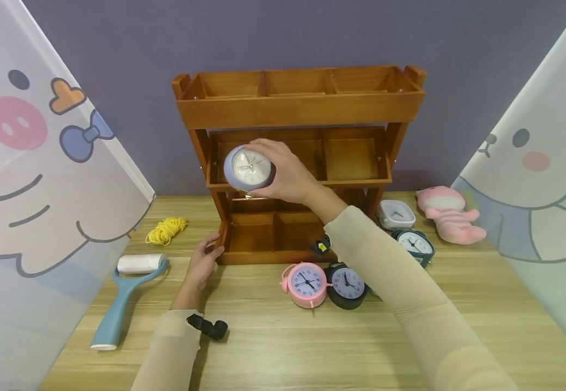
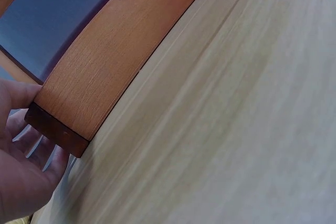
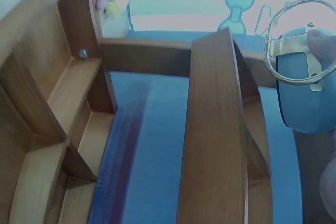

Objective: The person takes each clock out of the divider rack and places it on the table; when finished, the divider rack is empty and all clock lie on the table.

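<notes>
My right hand (image 1: 290, 172) holds a round lavender alarm clock (image 1: 231, 175) by its side, its white dial facing me. The clock is in front of the middle tier of a brown wooden shelf (image 1: 297, 113). In the right wrist view, a metal ring stand (image 3: 287, 45) shows on the clock's back. My left hand (image 1: 202, 267) grips the shelf's lower left front corner. The left wrist view shows the thumb at one side of the wooden end (image 2: 55, 129) and the other fingers round the other side.
Pink (image 1: 307, 285) and black (image 1: 346, 287) alarm clocks lie before the shelf. Right of it are a white clock (image 1: 396, 214), a dark green clock (image 1: 415, 243) and a pink plush toy (image 1: 451, 217). Yellow cord (image 1: 165, 231) and a blue-handled lint roller (image 1: 119, 309) lie left.
</notes>
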A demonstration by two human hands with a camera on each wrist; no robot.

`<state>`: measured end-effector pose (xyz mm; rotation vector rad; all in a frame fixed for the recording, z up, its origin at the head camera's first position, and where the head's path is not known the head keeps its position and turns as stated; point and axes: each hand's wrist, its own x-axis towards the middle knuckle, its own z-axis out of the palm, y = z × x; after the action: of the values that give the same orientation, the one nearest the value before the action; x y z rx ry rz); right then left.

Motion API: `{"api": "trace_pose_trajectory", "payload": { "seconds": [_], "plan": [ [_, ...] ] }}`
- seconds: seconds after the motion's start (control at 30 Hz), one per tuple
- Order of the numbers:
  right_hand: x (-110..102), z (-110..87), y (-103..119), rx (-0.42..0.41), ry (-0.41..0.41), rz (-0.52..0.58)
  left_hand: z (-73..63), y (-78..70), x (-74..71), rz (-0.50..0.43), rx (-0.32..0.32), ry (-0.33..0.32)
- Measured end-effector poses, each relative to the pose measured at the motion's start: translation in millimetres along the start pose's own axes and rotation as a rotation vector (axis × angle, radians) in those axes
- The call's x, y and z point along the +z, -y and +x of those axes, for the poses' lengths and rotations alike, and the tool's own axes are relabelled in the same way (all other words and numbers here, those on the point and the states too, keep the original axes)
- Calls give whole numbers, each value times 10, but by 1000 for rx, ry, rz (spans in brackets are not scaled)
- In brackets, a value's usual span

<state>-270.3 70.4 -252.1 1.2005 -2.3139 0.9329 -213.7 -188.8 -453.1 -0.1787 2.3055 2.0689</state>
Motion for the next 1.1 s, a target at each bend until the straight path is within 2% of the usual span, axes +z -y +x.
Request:
{"api": "trace_pose_trajectory", "payload": {
  "seconds": [0.27,0.37,0.57,0.8,1.1],
  "plan": [
    [112,-322,123,-33,7,71,-105,-224,33,-30,-18,9],
    [186,-461,161,-59,22,94,-81,-191,23,-40,-23,12],
    [358,-738,222,-89,82,111,19,-9,6,-20,-6,-11],
    [575,-994,272,-21,161,127,60,25,16,-19,38,-26],
    [914,-1226,293,86,279,154,46,27,24,-17,25,-21]
  ]
}}
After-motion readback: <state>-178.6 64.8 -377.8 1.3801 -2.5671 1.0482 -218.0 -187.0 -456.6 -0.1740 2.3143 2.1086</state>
